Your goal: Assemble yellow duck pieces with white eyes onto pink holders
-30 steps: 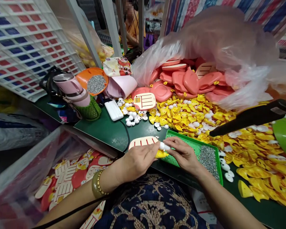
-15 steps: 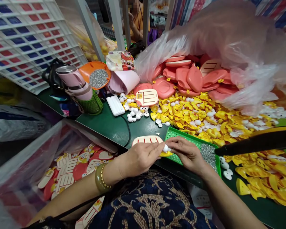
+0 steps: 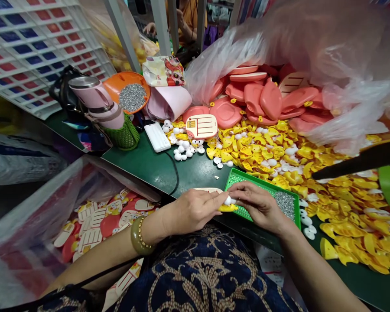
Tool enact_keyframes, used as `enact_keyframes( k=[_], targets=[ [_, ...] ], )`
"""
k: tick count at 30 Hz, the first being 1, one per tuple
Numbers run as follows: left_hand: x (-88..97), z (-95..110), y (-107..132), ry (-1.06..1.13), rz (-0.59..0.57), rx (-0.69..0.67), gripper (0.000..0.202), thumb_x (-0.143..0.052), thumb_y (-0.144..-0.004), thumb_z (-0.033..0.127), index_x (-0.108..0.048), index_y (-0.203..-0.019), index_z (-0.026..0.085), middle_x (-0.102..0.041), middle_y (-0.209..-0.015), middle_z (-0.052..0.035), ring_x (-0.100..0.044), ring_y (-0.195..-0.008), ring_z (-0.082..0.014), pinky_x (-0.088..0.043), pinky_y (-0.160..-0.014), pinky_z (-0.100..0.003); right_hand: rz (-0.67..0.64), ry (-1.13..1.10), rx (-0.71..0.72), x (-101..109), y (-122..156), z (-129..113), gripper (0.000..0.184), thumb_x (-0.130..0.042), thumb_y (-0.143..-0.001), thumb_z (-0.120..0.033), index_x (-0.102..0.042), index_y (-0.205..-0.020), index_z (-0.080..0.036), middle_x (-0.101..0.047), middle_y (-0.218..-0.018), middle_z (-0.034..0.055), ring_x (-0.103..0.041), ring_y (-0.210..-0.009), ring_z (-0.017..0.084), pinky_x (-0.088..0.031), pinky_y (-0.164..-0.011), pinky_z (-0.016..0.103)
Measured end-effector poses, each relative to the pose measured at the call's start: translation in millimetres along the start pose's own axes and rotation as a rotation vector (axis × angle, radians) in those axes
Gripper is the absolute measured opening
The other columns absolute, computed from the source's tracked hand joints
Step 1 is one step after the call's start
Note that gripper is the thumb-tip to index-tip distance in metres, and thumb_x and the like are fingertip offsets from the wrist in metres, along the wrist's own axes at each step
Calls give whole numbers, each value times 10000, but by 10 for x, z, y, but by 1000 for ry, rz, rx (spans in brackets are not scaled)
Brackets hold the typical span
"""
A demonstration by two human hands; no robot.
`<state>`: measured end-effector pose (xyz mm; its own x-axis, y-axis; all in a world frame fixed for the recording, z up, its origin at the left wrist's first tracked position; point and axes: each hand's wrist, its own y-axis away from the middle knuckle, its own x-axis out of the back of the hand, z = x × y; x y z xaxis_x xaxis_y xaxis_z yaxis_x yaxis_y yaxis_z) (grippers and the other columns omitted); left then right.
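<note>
My left hand (image 3: 195, 210) is closed around a plastic toy part with a cream face (image 3: 209, 190), mostly hidden behind the fingers. A yellow plastic beak (image 3: 227, 208) sticks out at its right end. Just above the beak sits a white plastic eye (image 3: 228, 201), between the fingertips of both hands. My right hand (image 3: 258, 206) pinches at this eye from the right, its fingertips touching the white plastic. Under and behind my right hand lies a green perforated tray (image 3: 263, 183) with small silver screws (image 3: 284, 204) at its right end.
Yellow beak pieces (image 3: 256, 147) are heaped behind the tray, below coral-red toy shells (image 3: 273, 99) in a clear bag. A cream-faced toy (image 3: 205, 125), white power bank (image 3: 157, 137) and orange bowl (image 3: 117, 82) stand farther back. A black bar (image 3: 344, 167) juts in from the right. Lower left, a lined bin holds toys (image 3: 97, 219).
The toy part has turned in my left hand, so less of its cream face shows. Both hands stay together at the white eye. The camera view has shifted slightly.
</note>
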<state>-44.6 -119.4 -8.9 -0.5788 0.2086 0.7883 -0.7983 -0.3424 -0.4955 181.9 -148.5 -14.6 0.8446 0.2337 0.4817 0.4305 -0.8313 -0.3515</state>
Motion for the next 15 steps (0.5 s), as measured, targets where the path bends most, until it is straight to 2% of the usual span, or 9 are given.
enact_keyframes(
  k=[10,15],
  targets=[
    [-12,-38,-54,72,-41,15,408,-464,-912,125,-414,-1311,54,-654,-1117,-193,-652,-1014,-223,-587,-817,-364,-10,-28,-2,25,27,34,393,-537,-861,-104,-627,-1157,-345,-632,-1032,42,-623,-935,160,-549,-786,351],
    [-16,-29,-55,57,-18,24,359,-491,-901,125,-468,-1250,49,-656,-1119,-184,-657,-989,-221,-583,-809,-353,94,-30,-28,0,94,22,416,-573,-840,-80,-635,-1141,-361,-663,-1043,33,-644,-945,160,-557,-801,353]
  ],
)
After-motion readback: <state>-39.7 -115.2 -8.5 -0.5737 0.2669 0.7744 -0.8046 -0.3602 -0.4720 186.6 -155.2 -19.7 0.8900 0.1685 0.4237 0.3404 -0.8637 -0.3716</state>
